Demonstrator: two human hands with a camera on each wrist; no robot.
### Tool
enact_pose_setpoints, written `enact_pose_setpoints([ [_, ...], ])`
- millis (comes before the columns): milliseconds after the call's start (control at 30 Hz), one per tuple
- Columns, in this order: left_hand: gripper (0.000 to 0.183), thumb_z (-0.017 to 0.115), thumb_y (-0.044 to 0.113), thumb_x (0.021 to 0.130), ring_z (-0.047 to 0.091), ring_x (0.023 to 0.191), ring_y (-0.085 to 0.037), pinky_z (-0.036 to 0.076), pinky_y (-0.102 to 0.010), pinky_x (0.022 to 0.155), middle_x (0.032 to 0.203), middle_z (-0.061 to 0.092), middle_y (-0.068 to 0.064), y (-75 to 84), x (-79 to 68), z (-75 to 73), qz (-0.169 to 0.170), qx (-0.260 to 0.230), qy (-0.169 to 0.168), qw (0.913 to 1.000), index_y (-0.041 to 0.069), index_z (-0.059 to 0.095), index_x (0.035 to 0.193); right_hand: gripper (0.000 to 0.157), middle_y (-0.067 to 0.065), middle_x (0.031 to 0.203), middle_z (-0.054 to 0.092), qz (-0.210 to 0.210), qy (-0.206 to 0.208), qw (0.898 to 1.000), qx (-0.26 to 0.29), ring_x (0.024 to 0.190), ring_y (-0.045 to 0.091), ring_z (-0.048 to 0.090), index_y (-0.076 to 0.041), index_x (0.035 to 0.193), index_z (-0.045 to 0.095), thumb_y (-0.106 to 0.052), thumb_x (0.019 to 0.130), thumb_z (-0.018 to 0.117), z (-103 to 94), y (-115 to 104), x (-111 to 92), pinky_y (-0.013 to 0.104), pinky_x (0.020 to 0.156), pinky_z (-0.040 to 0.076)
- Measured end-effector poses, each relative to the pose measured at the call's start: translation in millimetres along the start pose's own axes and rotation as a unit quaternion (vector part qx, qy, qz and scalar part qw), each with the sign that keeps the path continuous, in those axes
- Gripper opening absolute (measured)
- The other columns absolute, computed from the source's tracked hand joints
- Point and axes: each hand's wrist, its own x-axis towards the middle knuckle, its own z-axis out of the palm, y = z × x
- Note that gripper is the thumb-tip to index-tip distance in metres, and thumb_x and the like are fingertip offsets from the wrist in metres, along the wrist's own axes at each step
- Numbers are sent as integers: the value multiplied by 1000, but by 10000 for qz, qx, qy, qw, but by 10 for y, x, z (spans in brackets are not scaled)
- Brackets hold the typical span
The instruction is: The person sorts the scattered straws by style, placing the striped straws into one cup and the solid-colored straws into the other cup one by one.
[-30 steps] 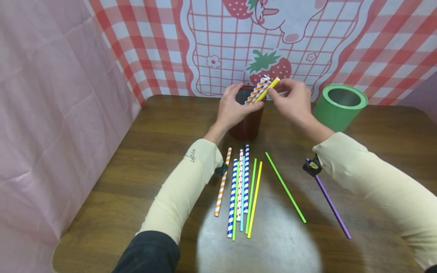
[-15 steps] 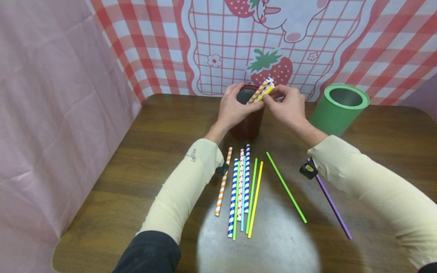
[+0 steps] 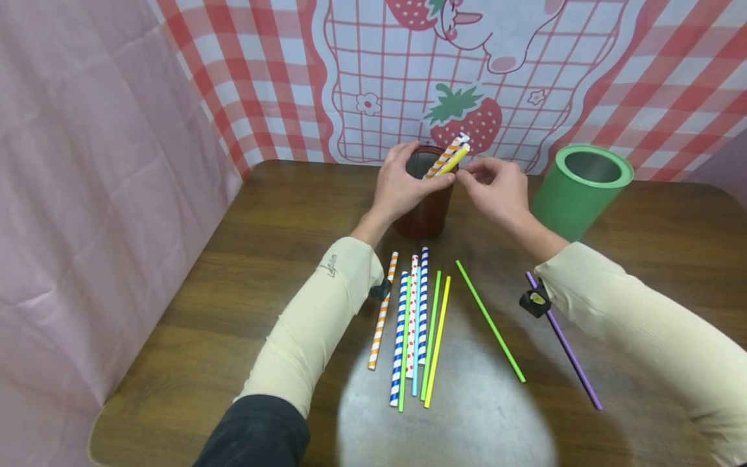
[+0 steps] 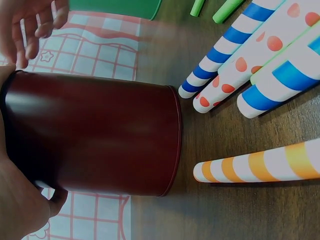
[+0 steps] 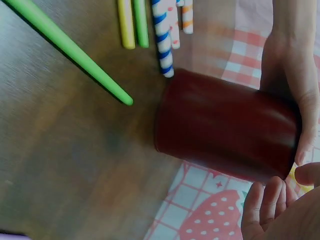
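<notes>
Upright on the table stands a dark red cup [image 3: 423,217], its rim gripped by my left hand [image 3: 398,183] with thumb and fingers spread around it. A yellow straw [image 3: 458,157] and an orange-striped straw [image 3: 442,161] lean out of its mouth to the right; a blue-marked straw end shows behind them, and their lower parts are hidden inside. My right hand [image 3: 499,191] is at the cup's right rim, fingers loosely bent, with no straw between them. In the right wrist view its fingers [image 5: 270,197] lie right by the rim.
Several striped, dotted and plain straws lie side by side before the cup, among them an orange-striped straw [image 3: 382,318] and a yellow straw [image 3: 438,344]. A green straw [image 3: 490,321] and a purple straw [image 3: 566,344] lie farther right. A green canister [image 3: 574,204] stands at right.
The yellow straw has gone lower into the cup. My right hand has let go of it and shifted slightly down and right. My left hand stays on the cup.
</notes>
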Motion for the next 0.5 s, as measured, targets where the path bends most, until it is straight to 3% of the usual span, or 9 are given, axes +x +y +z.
enact_pose_setpoints([
  [167,96,79,58,68,37,132,-17,37,-32,105,151,34,-2,1,-7,3,-44,-39,-26,10000,16,42,146,29,10,91,70,11,-274,9996,-28,75,9,58,-7,102,71,-32,91,61,25,115,-168,23,65,43],
  [300,96,80,58,67,38,132,-17,37,-34,104,151,34,-3,9,-8,-5,-48,-62,7,10000,18,42,145,26,12,91,72,66,-978,9952,-17,68,9,63,-5,101,70,-27,89,63,95,187,-312,21,61,47],
  [367,95,80,58,67,38,132,-17,38,-34,104,151,34,-3,12,-11,-8,-54,-56,9,10000,18,43,145,29,13,91,72,194,-1519,9882,-5,67,14,65,-3,102,69,-28,89,64,141,205,-372,22,59,49],
  [500,95,79,58,67,38,132,-18,38,-34,103,151,34,-2,15,-16,-4,-65,-50,-5,10000,19,42,145,34,15,85,71,612,-2554,9649,-42,66,22,68,0,106,66,-29,89,65,256,194,-441,29,60,54],
])
